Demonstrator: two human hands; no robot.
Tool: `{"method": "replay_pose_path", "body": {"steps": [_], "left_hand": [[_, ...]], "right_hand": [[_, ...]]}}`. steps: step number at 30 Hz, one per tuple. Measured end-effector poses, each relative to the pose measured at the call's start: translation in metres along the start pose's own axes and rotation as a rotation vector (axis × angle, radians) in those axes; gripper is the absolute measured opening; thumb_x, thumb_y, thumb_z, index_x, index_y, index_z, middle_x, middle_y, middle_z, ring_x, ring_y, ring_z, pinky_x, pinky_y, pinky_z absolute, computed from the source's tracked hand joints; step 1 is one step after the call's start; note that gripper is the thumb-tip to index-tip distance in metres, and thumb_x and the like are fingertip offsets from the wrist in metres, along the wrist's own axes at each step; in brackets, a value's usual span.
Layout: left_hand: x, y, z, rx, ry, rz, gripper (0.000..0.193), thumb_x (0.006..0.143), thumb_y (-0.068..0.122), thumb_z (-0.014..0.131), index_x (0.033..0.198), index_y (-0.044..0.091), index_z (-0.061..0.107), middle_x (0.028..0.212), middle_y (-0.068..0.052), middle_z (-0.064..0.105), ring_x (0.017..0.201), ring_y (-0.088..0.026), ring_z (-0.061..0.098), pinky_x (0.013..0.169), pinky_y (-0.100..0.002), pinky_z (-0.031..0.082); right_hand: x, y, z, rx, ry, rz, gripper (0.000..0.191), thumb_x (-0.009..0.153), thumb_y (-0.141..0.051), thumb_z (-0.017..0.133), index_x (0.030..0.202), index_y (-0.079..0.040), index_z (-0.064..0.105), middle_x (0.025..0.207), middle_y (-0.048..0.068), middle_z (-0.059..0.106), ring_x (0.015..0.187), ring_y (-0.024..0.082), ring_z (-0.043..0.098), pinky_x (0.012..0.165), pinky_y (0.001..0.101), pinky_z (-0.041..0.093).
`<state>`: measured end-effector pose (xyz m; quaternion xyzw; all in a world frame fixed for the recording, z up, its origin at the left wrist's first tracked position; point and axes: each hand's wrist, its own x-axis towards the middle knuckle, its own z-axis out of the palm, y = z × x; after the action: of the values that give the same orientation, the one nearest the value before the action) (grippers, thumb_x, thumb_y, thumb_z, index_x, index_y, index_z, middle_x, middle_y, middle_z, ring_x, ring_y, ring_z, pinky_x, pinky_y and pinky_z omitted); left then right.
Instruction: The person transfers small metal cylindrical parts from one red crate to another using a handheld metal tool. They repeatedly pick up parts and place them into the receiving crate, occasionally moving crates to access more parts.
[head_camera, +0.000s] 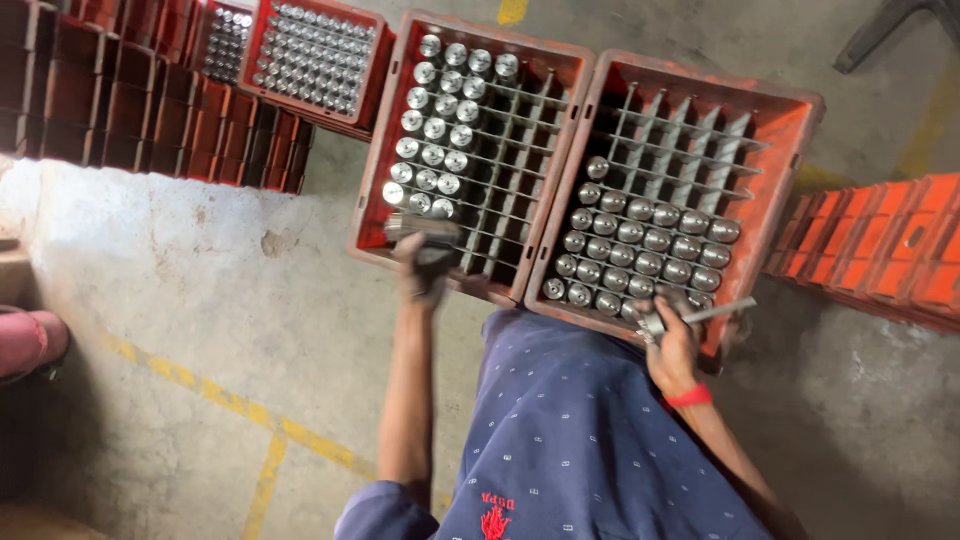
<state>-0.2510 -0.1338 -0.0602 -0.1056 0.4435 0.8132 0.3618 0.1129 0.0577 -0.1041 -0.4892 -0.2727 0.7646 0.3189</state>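
Left hand (428, 262): closed around a short metal cylinder (420, 229), blurred, held over the near edge of the left crate (372, 190), just beside the last filled row; kept at the rim, likely because the next free cells lie right there.
Right hand (672, 350): wrapped around a slim metal tool or rod (712, 312) with a round metal part at its near end, exact shape hard to tell; red band (689, 397) at the wrist; resting against the near wall of the right crate (806, 130).
Left crate: orange plastic, grey grid dividers, upright shiny cylinders (440, 130) packed in the left columns only, the right columns bare.
Right crate: touching the left crate side by side; cylinders (640, 245) filling the near rows, far cells bare; one part per cell, apparently to keep pieces from knocking together.
Stacks: more filled crates (315, 55) at top left, empty orange crates (880, 250) stacked at right, all near enough to reach.
Floor (200, 300): rough concrete with a yellow painted line (240, 405).
Clothing: blue patterned garment (580, 430) below the hands.
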Motion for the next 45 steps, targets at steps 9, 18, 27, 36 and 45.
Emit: {"method": "replay_pose_path", "body": {"steps": [9,18,27,36,45], "left_hand": [[-0.09,-0.165,0.125,1.378,-0.586,0.128,0.044,0.072,0.022,0.079,0.112,0.006,0.072,0.088,-0.018,0.075,0.083,-0.034,0.073,0.074,-0.044,0.055],[-0.096,-0.182,0.158,1.57,-0.936,-0.139,0.048,0.072,0.03,0.083,0.108,0.001,0.071,0.094,-0.023,0.075,0.089,-0.037,0.074,0.081,-0.044,0.058],[-0.048,-0.183,0.157,1.461,-0.977,0.015,0.061,0.089,0.036,0.08,0.134,0.002,0.06,0.11,-0.023,0.074,0.095,-0.031,0.073,0.083,-0.043,0.059],[0.073,-0.164,0.188,1.943,-0.707,0.957,0.079,0.059,-0.009,0.071,0.133,0.015,0.055,0.131,-0.022,0.06,0.106,-0.041,0.065,0.074,-0.039,0.062],[0.032,-0.08,0.092,1.666,-0.408,1.033,0.045,0.077,-0.003,0.069,0.12,0.01,0.066,0.111,-0.014,0.068,0.11,-0.04,0.063,0.093,-0.047,0.053]], "right_hand": [[-0.012,-0.055,0.071,0.039,-0.078,-0.157,0.012,0.102,-0.004,0.059,0.113,-0.004,0.062,0.088,0.003,0.063,0.082,0.014,0.064,0.085,0.0325,0.057],[-0.026,-0.061,0.038,-0.158,-0.325,-0.339,0.01,0.106,-0.005,0.055,0.115,-0.004,0.06,0.084,0.005,0.062,0.086,0.013,0.064,0.087,0.0309,0.056],[0.032,-0.064,-0.024,0.291,0.057,-0.189,0.012,0.102,-0.002,0.059,0.113,-0.003,0.065,0.095,0.005,0.07,0.086,0.019,0.066,0.084,0.0347,0.057],[0.026,-0.053,-0.056,0.409,0.084,-0.137,0.013,0.102,-0.003,0.06,0.113,-0.005,0.066,0.088,0.006,0.067,0.085,0.018,0.067,0.092,0.0366,0.061],[0.004,-0.019,-0.048,0.256,0.069,-0.087,0.016,0.103,-0.004,0.057,0.117,-0.007,0.063,0.095,0.005,0.068,0.09,0.019,0.068,0.089,0.0363,0.058]]}}
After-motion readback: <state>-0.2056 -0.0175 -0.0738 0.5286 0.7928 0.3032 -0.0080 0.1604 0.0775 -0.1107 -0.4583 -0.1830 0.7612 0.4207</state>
